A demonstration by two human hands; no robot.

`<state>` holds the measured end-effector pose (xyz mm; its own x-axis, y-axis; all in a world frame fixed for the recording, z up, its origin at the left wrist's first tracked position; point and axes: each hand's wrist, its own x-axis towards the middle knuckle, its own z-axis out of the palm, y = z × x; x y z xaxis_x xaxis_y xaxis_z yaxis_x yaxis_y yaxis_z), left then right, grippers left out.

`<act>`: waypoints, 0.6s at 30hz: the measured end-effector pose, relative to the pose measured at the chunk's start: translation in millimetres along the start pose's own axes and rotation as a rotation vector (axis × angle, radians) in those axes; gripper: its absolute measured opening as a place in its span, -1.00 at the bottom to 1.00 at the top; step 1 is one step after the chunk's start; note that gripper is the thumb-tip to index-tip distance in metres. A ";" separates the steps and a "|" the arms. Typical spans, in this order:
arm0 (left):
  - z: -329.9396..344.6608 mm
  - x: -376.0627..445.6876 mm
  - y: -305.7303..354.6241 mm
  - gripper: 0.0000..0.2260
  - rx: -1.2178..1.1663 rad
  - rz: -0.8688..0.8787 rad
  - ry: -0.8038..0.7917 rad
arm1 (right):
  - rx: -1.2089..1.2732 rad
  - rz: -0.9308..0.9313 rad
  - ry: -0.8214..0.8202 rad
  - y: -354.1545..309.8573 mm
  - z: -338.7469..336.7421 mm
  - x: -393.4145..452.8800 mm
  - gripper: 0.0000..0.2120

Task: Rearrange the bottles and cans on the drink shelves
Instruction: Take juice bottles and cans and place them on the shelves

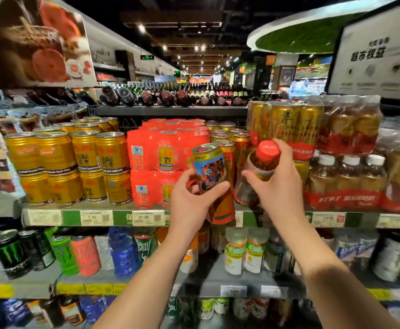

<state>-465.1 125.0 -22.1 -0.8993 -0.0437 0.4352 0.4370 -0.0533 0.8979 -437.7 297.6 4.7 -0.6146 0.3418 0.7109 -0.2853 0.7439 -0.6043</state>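
Left hand [189,200] wrapped round slim glossy metal can [209,170], blue-and-yellow print, tilted, centre frame. Right hand [281,184] clasping clear plastic bottle [258,176], red ribbed cap, dark liquid, leaning left. Both just above shelf [94,218] edge; squat gold cans [85,162] left.

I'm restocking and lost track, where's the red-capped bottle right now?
The red-capped brown bottle is tilted in the right hand, centre-right, just above the gold-can shelf edge, beside the blue-labelled can.
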 end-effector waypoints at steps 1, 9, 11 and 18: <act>1.8 0.4 -0.3 -0.60 0.019 0.005 -0.005 | 0.006 0.011 0.021 -2.6 -5.4 -2.0 -0.19; 37.2 2.1 5.1 -0.56 0.067 0.006 0.022 | 0.184 0.106 0.171 -5.2 -49.8 -22.0 -0.25; 51.7 1.6 5.8 -0.53 0.037 0.005 0.048 | 0.257 0.137 0.214 2.0 -63.5 -26.1 -0.26; 100.0 6.8 1.0 -0.38 0.136 0.066 0.226 | 0.359 0.186 0.215 46.6 -100.6 -18.6 -0.21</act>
<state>-472.5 224.4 -11.6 -0.8359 -0.2653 0.4805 0.4743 0.0912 0.8756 -365.6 383.7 -0.5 -0.5235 0.5904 0.6142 -0.4451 0.4252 -0.7881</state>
